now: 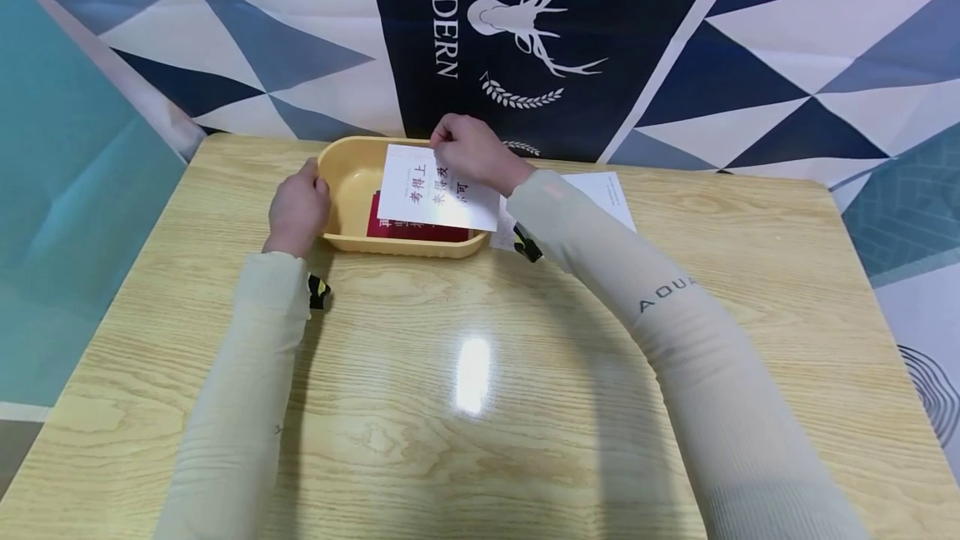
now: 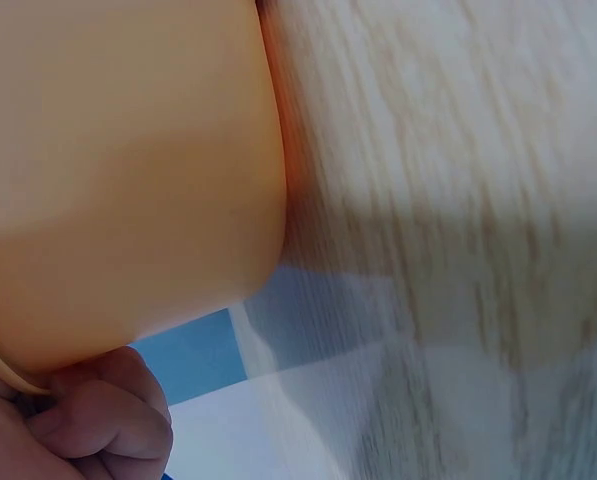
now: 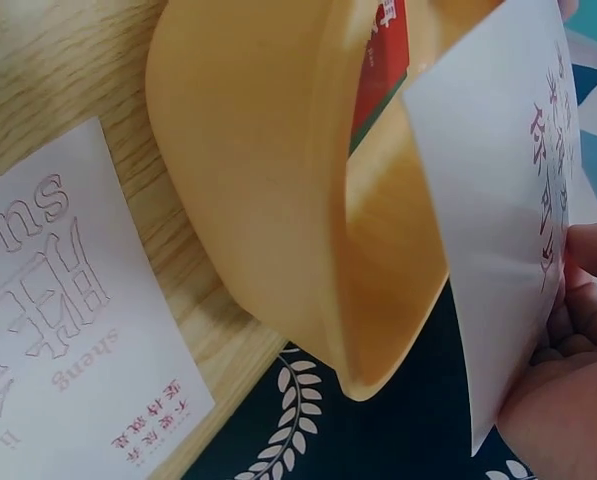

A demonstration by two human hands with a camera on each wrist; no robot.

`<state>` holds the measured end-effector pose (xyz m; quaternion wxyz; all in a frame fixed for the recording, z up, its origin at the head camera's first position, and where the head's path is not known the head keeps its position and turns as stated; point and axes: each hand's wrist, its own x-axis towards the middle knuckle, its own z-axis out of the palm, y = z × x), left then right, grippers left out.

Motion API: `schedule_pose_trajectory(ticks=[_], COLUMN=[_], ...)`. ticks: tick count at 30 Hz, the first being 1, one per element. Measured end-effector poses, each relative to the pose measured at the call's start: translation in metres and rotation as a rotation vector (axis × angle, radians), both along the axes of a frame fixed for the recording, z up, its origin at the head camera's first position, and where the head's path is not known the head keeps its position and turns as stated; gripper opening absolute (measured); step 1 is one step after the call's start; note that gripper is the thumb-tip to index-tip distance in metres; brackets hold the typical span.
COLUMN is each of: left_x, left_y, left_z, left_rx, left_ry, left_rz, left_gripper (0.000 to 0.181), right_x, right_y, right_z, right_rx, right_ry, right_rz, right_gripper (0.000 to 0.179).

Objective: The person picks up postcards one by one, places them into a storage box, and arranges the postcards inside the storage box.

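Card (image 1: 405, 211), white with dark red characters, is pinched at its far edge between the thumb and fingers of my right hand (image 1: 480, 155), tilted over the right part of the yellow bin (image 1: 405, 248). My left hand (image 1: 297, 208) grips the bin's left rim, fingers curled round it. Inside the bin lies something red (image 1: 384, 225) with printed characters, partly hidden by the card. White paper (image 1: 611, 197) lies on the table (image 1: 390, 407) to the bin's right, showing on both sides of my sleeve (image 1: 660, 323); whether one sheet or more, I cannot tell. Behind hangs a patterned backdrop (image 1: 315, 44).
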<state>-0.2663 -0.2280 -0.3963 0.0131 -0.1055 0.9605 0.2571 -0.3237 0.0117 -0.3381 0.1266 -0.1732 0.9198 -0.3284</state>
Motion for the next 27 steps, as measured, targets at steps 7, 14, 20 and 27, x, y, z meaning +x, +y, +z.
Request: schedule_pose_trajectory(ticks=[7,14,20,27], left_x=[0.000,0.001,0.000,0.000], left_y=[0.000,0.000,0.001,0.002], left_z=[-0.001,-0.002,-0.002,0.001], left_rx=[-0.008,-0.005,0.001,-0.006], left_ry=[0.012,0.002,-0.003,-0.011], left_rz=[-0.001,0.003,0.011,0.016], left_gripper=[0.049,0.049,0.050,0.050], right_x=[-0.001,-0.001,-0.002,-0.004], right_y=[-0.005,-0.008,-0.012,-0.016], right_z=[-0.001,-0.005,-0.007,-0.011], right_rx=[0.001,-0.006,-0.017,-0.002], right_ry=[-0.006,0.007,0.041,0.010], right_rz=[-0.010,-0.010,-0.016,-0.035], right_gripper=[0.015,0.016,0.016,0.016])
